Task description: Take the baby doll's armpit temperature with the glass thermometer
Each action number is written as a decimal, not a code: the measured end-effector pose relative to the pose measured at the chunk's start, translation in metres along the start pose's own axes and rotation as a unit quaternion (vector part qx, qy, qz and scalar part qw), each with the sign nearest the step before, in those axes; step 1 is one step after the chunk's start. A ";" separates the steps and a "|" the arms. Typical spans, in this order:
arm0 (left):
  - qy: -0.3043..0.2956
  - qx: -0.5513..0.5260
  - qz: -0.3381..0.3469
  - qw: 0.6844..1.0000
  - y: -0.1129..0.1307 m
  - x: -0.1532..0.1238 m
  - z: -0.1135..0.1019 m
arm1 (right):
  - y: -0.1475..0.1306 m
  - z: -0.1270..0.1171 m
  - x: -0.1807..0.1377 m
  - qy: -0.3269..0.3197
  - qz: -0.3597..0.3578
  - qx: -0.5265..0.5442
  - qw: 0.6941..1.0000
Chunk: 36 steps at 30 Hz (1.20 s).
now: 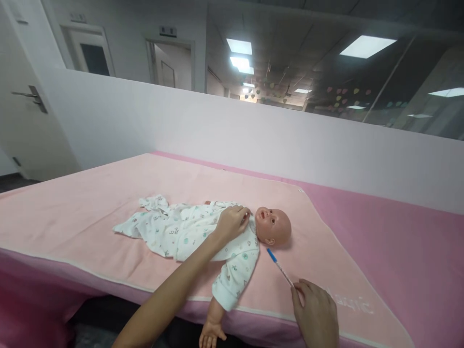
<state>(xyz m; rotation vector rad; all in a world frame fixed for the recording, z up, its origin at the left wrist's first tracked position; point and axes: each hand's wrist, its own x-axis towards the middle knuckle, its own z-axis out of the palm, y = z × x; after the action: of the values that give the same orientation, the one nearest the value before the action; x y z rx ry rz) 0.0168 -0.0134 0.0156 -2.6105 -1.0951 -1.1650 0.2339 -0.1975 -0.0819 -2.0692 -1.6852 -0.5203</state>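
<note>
A baby doll [272, 225] in a white patterned romper [188, 231] lies on its back on a light pink towel [90, 217], head to the right. My left hand [234, 221] rests on the doll's chest near the collar, fingers curled on the fabric. My right hand [315, 314] is near the towel's front edge, pinching the end of a thin thermometer with a blue tip [279, 265] that points toward the doll's head. One doll arm [213, 324] hangs over the table's front edge.
The towel covers a pink table [398, 241] standing against a low white partition [253, 135] with glass above. A white door [25, 96] is at the far left. Dark floor shows below the front edge.
</note>
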 end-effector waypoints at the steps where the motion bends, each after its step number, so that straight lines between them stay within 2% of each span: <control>1: -0.002 0.003 -0.014 1.000 -0.004 0.001 0.004 | -0.005 -0.009 0.004 -0.025 0.022 0.011 0.999; 3: 0.001 -0.009 -0.048 0.999 -0.012 -0.001 0.007 | -0.017 -0.029 0.014 -0.068 0.082 0.048 0.993; 5: -0.003 -0.034 -0.078 0.996 -0.019 -0.005 0.006 | -0.028 -0.049 0.026 -0.083 0.141 0.106 0.981; 7: -0.023 -0.050 -0.091 0.994 -0.022 -0.008 0.003 | -0.038 -0.063 0.038 -0.067 0.179 0.169 0.967; 10: -0.059 -0.043 -0.083 0.994 -0.019 -0.008 0.000 | -0.053 -0.071 0.058 -0.029 0.181 0.234 0.955; 15: -0.068 -0.037 -0.070 0.995 -0.016 -0.008 0.000 | -0.072 -0.062 0.077 -0.060 0.137 0.251 0.956; 20: -0.061 -0.032 -0.060 0.996 -0.019 -0.010 0.001 | -0.071 -0.050 0.077 -0.108 0.139 0.258 0.950; 23: -0.060 -0.027 -0.057 0.996 -0.019 -0.010 0.002 | -0.072 -0.046 0.078 -0.112 0.147 0.262 0.947; 27: -0.068 -0.025 -0.063 0.995 -0.018 -0.009 0.003 | -0.083 -0.040 0.082 -0.092 0.163 0.220 0.957; 31: -0.067 -0.024 -0.064 0.995 -0.018 -0.009 0.003 | -0.094 -0.026 0.082 -0.025 0.171 0.148 0.974; 33: -0.069 -0.025 -0.066 0.995 -0.018 -0.010 0.003 | -0.095 -0.019 0.081 0.007 0.167 0.137 0.976; 36: -0.071 -0.025 -0.069 0.995 -0.018 -0.010 0.003 | -0.094 -0.013 0.081 0.017 0.170 0.140 0.975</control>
<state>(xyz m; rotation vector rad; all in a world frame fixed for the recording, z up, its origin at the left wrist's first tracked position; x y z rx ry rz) 0.0028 -0.0045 0.0029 -2.7324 -1.3075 -1.0567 0.1572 -0.1209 -0.0197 -2.0621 -1.2616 -0.1927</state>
